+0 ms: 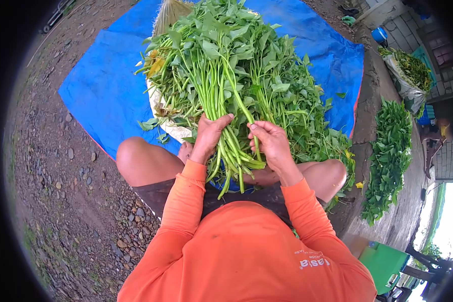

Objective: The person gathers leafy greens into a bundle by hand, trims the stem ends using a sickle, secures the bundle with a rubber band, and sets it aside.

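Observation:
My left hand (211,133) is closed round a bundle of long green stems (214,95), whose leafy tops point away from me and whose cut ends hang over my lap. Just to its right, my right hand (271,142) pinches a single thicker stem (240,100) between thumb and fingers, beside the bundle. Behind and to the right of both hands lies a large heap of leafy greens (282,85). Some yellowed leaves (156,67) show at the heap's left side.
A blue tarp (105,85) lies under the heap, with a pale sack (172,14) at its far edge. To the right are a row of greens (388,161), a filled sack (407,75) and a green container (384,266). Another person (440,133) is at the far right.

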Available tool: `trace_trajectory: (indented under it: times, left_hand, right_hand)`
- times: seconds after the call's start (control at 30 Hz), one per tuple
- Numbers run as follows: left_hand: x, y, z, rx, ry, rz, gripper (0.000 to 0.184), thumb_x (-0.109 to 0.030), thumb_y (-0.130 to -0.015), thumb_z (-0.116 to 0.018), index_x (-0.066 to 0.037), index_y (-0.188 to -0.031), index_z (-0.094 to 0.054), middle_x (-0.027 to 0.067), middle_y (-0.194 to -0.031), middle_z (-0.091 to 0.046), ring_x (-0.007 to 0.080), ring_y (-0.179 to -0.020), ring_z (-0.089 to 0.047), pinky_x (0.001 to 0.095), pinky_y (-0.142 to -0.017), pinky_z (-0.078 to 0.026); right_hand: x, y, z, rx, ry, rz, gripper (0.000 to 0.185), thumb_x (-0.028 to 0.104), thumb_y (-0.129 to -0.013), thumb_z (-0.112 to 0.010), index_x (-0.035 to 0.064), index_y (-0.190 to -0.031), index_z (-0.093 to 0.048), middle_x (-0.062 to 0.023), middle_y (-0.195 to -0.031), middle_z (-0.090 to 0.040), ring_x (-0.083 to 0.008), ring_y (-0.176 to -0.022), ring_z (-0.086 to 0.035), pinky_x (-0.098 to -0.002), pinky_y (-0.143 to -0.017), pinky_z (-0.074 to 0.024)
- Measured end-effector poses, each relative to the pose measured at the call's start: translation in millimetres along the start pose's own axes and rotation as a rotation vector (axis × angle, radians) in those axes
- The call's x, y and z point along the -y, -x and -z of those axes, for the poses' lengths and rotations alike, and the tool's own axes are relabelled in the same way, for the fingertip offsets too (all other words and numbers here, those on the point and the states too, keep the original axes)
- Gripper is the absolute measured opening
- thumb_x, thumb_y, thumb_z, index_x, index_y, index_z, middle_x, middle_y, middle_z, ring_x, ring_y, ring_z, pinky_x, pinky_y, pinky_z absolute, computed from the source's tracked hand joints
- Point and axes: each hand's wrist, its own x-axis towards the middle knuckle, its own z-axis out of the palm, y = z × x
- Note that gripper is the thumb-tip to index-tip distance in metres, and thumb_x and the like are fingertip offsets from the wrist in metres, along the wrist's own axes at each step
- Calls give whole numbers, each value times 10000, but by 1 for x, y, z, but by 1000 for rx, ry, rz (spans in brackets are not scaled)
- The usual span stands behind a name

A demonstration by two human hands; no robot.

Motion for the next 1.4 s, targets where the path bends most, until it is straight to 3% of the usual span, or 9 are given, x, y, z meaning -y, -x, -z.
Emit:
trace_trajectory:
  times: [0.1, 0.17, 0.3, 0.6, 0.8, 1.03, 1.2, 1.33, 1.4]
  left_hand:
    - [-11, 4, 2, -57, -55, 23, 247, -88, -879, -845, -19, -1057, -688, 26, -891, -724, 119, -736, -656, 302, -690, -544]
    - [-4, 1, 7, -11, -82, 31, 262, -92, -867, -849, -45, -1059, -677, 15, -883, -709, 115, -706, -639, 293, -643, -521]
    - [-3, -4, -2, -31, -75, 8, 278, -103, -860, -850, -33, -1081, -696, 28, -911, -709, 143, -757, -653, 319, -702, -536]
    - [-9, 1, -13, 33, -22, 38, 343, -78, -902, -858, -27, -1148, -624, 53, -943, -712, 141, -761, -681, 313, -666, -576]
    - [-14, 5, -16, 40, -7, 42, 367, -125, -909, -865, -26, -1173, -630, 53, -942, -714, 143, -732, -682, 314, -651, -578]
    - [5, 2, -12, 77, 127, 68, 289, -115, -980, -819, -17, -1210, -675, 44, -1012, -758, 143, -822, -718, 323, -716, -594]
    - [13, -1, -8, 134, 211, 78, 304, -149, -1016, -804, -41, -1257, -654, 41, -1042, -744, 137, -823, -721, 309, -700, -615]
    - [6, 5, -11, 123, 165, 77, 327, -177, -1003, -832, -50, -1245, -654, 18, -1018, -723, 126, -832, -692, 304, -739, -595]
    - [13, 4, -12, 111, 127, 10, 333, -195, -993, -851, -57, -1225, -657, 10, -1006, -712, 123, -841, -677, 303, -757, -578]
  right_hand:
    - [69, 1, 48, -132, 93, 254, 212, 148, -1023, -761, -7, -1168, -765, -35, -881, -736, -94, -696, -664, -249, -605, -547]
    - [106, -10, 82, -302, 432, 290, 227, 144, -992, -767, -12, -1157, -769, -15, -887, -739, -82, -704, -652, -253, -609, -533]
    - [161, 12, 103, -324, 474, 378, 254, 143, -950, -801, -28, -1136, -770, -15, -859, -732, -77, -690, -626, -254, -613, -508]
    - [128, -39, 124, -642, 659, 523, 314, 213, -903, -823, 0, -1132, -798, -88, -899, -782, -160, -790, -707, -352, -757, -583]
    - [88, -32, 72, -475, 240, 523, 291, 186, -976, -810, 9, -1200, -749, -43, -961, -734, -111, -821, -689, -286, -681, -602]
    - [-35, -12, -10, -110, 251, 229, 189, 132, -1021, -772, -34, -1112, -772, 4, -855, -714, -79, -714, -614, -269, -651, -517]
    - [-30, -7, -14, -60, 185, 56, 211, 150, -1060, -719, -49, -1072, -790, -8, -814, -705, -91, -703, -608, -275, -661, -506]
    - [-36, -12, -11, -76, 313, 46, 229, 169, -1083, -690, -38, -1078, -785, -2, -828, -683, -71, -672, -590, -267, -622, -486]
    - [-57, -21, -8, -38, 609, 329, 269, 210, -1068, -683, -42, -1098, -772, -88, -829, -726, -168, -704, -661, -354, -690, -536]
